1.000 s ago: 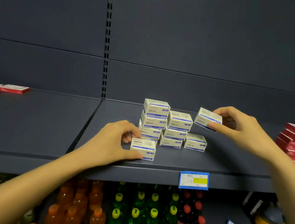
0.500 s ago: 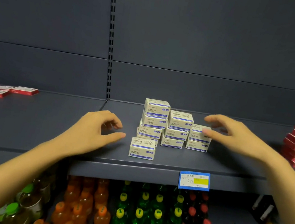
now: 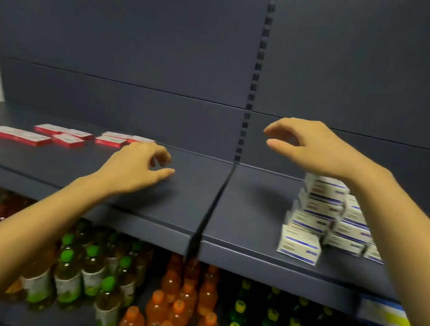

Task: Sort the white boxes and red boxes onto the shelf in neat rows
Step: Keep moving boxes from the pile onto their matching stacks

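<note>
Where the right arm [image 3: 412, 226] crosses, white boxes [image 3: 320, 210] hide.

left hand [image 3: 135, 167] bare | right hand [image 3: 313, 147] bare | forearms unsleeved

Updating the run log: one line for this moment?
left hand: empty, near red boxes | right hand: empty, raised | white boxes: stacked

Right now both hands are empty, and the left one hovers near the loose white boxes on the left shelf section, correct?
Not quite. In the head view the boxes by the left hand are red boxes; the white boxes are stacked on the right. Both hands, including the right hand, are indeed empty.
</note>
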A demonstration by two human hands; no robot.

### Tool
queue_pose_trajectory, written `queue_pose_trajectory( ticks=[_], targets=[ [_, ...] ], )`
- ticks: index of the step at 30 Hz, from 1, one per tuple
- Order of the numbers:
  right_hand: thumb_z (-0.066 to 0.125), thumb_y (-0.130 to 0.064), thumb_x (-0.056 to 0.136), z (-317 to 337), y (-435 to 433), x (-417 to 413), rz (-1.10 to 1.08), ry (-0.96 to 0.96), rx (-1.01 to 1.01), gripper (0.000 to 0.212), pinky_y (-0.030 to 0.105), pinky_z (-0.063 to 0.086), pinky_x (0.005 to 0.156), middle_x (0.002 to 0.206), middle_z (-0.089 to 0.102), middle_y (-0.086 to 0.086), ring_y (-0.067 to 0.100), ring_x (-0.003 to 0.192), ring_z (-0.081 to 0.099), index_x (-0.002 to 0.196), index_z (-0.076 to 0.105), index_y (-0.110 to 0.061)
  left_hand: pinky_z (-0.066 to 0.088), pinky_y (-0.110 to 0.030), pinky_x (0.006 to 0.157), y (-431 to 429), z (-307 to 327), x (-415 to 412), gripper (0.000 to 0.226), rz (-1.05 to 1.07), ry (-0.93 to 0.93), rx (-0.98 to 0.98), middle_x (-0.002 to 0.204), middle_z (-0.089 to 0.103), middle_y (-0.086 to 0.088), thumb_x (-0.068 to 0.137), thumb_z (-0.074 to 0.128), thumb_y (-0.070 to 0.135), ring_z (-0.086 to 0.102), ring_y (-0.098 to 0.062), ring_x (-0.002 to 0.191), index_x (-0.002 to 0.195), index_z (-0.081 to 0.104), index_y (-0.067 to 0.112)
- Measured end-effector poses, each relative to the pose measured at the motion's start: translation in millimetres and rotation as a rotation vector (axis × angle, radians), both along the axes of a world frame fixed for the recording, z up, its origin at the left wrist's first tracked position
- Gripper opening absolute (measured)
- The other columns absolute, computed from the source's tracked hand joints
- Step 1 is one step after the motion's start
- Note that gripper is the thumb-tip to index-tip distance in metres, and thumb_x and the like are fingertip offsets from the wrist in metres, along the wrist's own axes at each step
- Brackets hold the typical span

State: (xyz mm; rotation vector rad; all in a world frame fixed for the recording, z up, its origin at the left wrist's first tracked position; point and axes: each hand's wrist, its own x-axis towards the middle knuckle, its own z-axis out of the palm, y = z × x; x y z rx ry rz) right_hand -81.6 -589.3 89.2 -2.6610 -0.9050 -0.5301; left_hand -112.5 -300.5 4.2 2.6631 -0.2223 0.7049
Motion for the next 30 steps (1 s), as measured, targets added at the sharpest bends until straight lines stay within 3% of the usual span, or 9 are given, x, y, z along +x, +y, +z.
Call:
queue_pose_trajectory(
  ticks=[7, 13, 22, 26, 30],
  targets=[
    [0.052, -0.037, 0.09, -14.5, 111.9, 30.1, 0.093, 0.135, -0.076, 0.034, 0.04, 0.045, 0.098, 0.124, 0.06, -0.003, 0.015, 0.11, 0.056, 0.121, 0.054, -0.022, 0.051, -0.038, 0.082, 94.0, 0.7, -16.6, 0.03, 0.167, 0.041, 0.011, 0.106, 0.066, -0.004, 0.084, 0.062, 0.033, 0.057, -0.018, 0.087, 0.108, 0.063, 0.014],
    [0.054, -0.035, 0.09, -35.0, 204.0, 64.6, 0.083, 0.189, -0.11, 0.036, 0.042, 0.045, 0.099, 0.124, 0.059, 0.001, 0.019, 0.11, 0.056, 0.122, 0.053, -0.02, 0.05, -0.036, 0.082, 178.7, -3.3, -7.7, 0.028, 0.188, 0.059, 0.003, 0.106, 0.066, -0.006, 0.085, 0.062, 0.031, 0.057, -0.017, 0.087, 0.106, 0.064, 0.012],
    [0.059, -0.033, 0.087, -74.9, 320.4, 143.7, -0.152, 0.3, -0.138, 0.043, 0.042, 0.045, 0.097, 0.126, 0.054, 0.008, 0.026, 0.11, 0.054, 0.124, 0.051, -0.013, 0.052, -0.04, 0.084, 274.9, -2.7, 40.8, 0.029, 0.106, 0.138, 0.021, 0.108, 0.066, 0.0, 0.083, 0.061, 0.04, 0.06, -0.016, 0.09, 0.103, 0.065, 0.019],
    [0.057, -0.036, 0.088, -96.2, 345.7, 171.2, -0.278, 0.34, -0.073, 0.053, 0.044, 0.04, 0.101, 0.134, 0.043, 0.013, 0.03, 0.121, 0.045, 0.13, 0.042, -0.007, 0.05, -0.034, 0.082, 293.0, -0.9, 63.8, 0.026, 0.041, 0.123, 0.022, 0.108, 0.066, 0.003, 0.083, 0.061, 0.039, 0.057, -0.013, 0.088, 0.1, 0.066, 0.021],
    [0.051, -0.039, 0.091, -106.9, 354.9, 187.8, -0.352, 0.389, -0.035, 0.05, 0.042, 0.04, 0.1, 0.133, 0.045, 0.015, 0.031, 0.12, 0.045, 0.128, 0.044, -0.006, 0.046, -0.031, 0.081, 296.5, -2.5, 80.7, 0.024, -0.031, 0.119, 0.021, 0.107, 0.066, 0.004, 0.083, 0.061, 0.037, 0.055, -0.011, 0.088, 0.1, 0.066, 0.021]
  ],
)
